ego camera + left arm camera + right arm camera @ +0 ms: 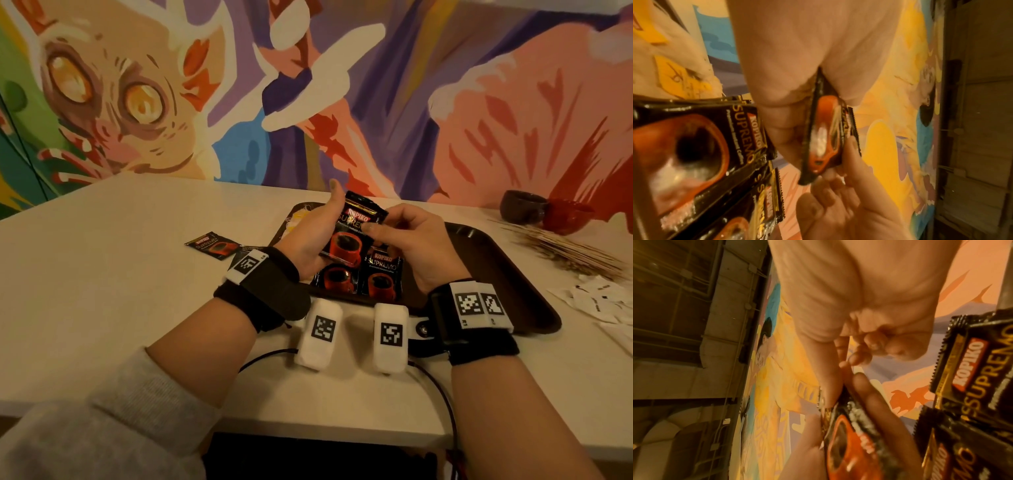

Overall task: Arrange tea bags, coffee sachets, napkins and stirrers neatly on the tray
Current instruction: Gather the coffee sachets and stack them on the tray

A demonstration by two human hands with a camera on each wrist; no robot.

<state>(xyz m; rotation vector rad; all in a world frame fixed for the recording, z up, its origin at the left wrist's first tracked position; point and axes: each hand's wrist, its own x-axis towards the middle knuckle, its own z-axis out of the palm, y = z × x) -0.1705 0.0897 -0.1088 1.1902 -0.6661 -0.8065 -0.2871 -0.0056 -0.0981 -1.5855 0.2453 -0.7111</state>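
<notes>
Above the brown tray (479,267), my left hand (318,229) grips a black Kopiko coffee sachet (352,233) from the left, thumb up along its edge. My right hand (382,229) pinches the same sachet's right edge with fingertips. The left wrist view shows this sachet (824,133) edge-on between both hands; it also shows in the right wrist view (849,443). Two more sachets (359,277) lie side by side at the tray's front. Another sachet (212,245) lies on the table left of the tray. Yellow-tagged tea bags (296,219) sit at the tray's back left, partly hidden.
A loose pile of wooden stirrers (565,246) lies right of the tray, with white paper pieces (599,301) nearer me. A dark bowl (520,207) and a red bowl (565,216) stand at the back right. A painted wall runs behind the white table (120,274).
</notes>
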